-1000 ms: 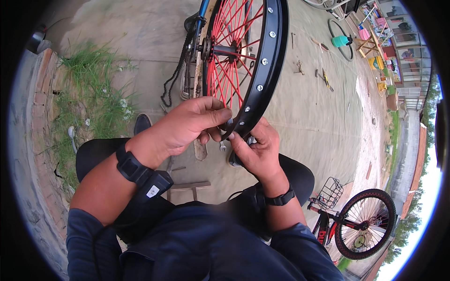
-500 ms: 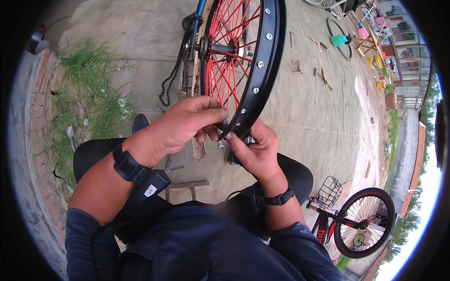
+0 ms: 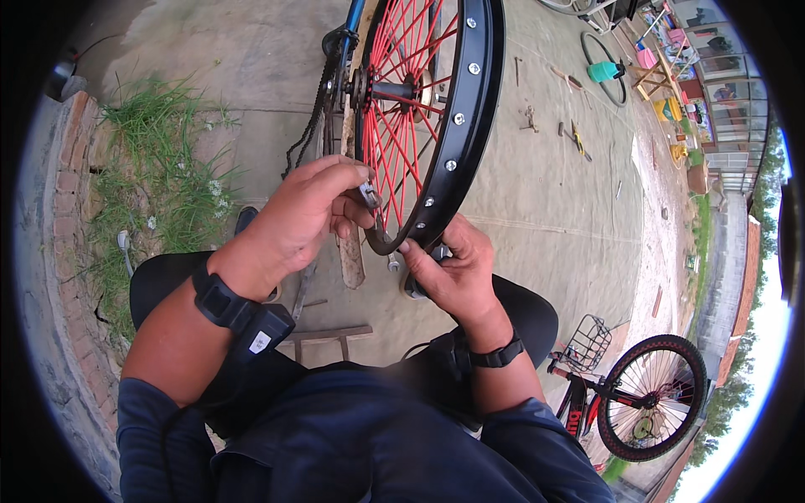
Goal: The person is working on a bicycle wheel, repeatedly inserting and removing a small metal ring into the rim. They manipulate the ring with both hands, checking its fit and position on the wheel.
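A bicycle wheel [image 3: 480, 109] with a black rim and red spokes stands in front of me, tyre off. Silver nipple heads run along the rim's outer face. My left hand [image 3: 306, 210] is closed, pinching a small grey metal tool [image 3: 369, 197] beside the lower spokes; it looks like a spoke wrench, though fingers cover part of it. At the rim's lower end, my right hand [image 3: 457, 268] is closed on the rim, thumb against its near edge. The wheel's hub [image 3: 394, 90] sits in a blue frame [image 3: 355, 17], with a dark chain [image 3: 312, 126] hanging to its left.
Below the wheel lie a wrench [image 3: 393, 263] and a worn wooden strip [image 3: 353, 264]. Pliers [image 3: 580, 141] and other tools are on the concrete to the right. Another bicycle [image 3: 652, 398] is at the lower right. Grass [image 3: 163, 142] grows along the brick edging at left.
My left hand has drawn back from the rim, up and left, and the small metal tool now shows in its fingers. The wheel has shifted slightly left, with my right hand still on it.
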A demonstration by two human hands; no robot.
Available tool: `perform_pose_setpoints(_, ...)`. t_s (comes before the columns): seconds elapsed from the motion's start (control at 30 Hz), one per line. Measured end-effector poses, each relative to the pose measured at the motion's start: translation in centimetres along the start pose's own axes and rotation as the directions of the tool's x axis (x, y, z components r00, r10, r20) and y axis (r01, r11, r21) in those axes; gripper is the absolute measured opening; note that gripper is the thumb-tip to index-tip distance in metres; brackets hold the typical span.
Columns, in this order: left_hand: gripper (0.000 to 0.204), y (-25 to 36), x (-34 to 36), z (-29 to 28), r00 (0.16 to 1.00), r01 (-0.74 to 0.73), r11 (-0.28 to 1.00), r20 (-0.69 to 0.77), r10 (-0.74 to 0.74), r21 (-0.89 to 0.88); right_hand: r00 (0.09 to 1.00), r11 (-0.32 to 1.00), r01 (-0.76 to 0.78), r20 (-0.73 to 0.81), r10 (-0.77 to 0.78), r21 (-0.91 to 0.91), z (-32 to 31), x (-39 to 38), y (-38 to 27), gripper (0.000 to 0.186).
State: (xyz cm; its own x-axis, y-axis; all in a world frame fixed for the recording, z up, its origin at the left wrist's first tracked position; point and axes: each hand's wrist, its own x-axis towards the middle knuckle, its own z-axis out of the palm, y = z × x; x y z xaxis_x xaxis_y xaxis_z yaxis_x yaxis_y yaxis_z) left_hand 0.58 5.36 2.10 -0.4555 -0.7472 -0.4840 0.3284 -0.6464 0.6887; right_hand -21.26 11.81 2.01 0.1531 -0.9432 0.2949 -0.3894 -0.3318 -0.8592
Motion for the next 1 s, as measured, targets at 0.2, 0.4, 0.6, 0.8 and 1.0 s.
perform_pose_setpoints(0.2, 0.027, -0.1, -0.1, -0.4, 0.993, -0.115, 0.988, 0.016, 0.117, -0.104, 0.986, 0.992, -0.121, 0.11, 0.123, -0.021, -0.4, -0.1, -0.1, 0.015)
perform_pose_setpoints(0.4, 0.033, 0.3, -0.3, -0.4, 0.981, -0.141, 0.964, 0.1, 0.167, -0.226, 0.952, 0.969, -0.244, 0.186, 0.244, -0.023, -0.3, 0.0, -0.5, 0.019)
perform_pose_setpoints(0.6, 0.037, 0.4, -0.6, -0.4, 0.956, -0.146, 0.946, 0.206, 0.211, -0.29, 0.893, 0.931, -0.356, 0.267, 0.364, -0.078, -0.5, -0.2, 0.0, 0.021)
perform_pose_setpoints(0.8, 0.041, -0.3, -0.6, -0.5, 0.931, -0.102, 0.942, 0.303, 0.203, -0.318, 0.954, 0.955, -0.262, 0.186, 0.234, 0.142, -3.1, 0.4, -0.1, 0.036)
perform_pose_setpoints(1.0, 0.036, -1.2, -0.3, -0.1, 0.915, -0.047, 0.923, 0.354, 0.194, -0.383, 0.994, 0.948, -0.085, -0.042, 0.102, 0.306, -1.3, 0.9, -1.0, 0.042)
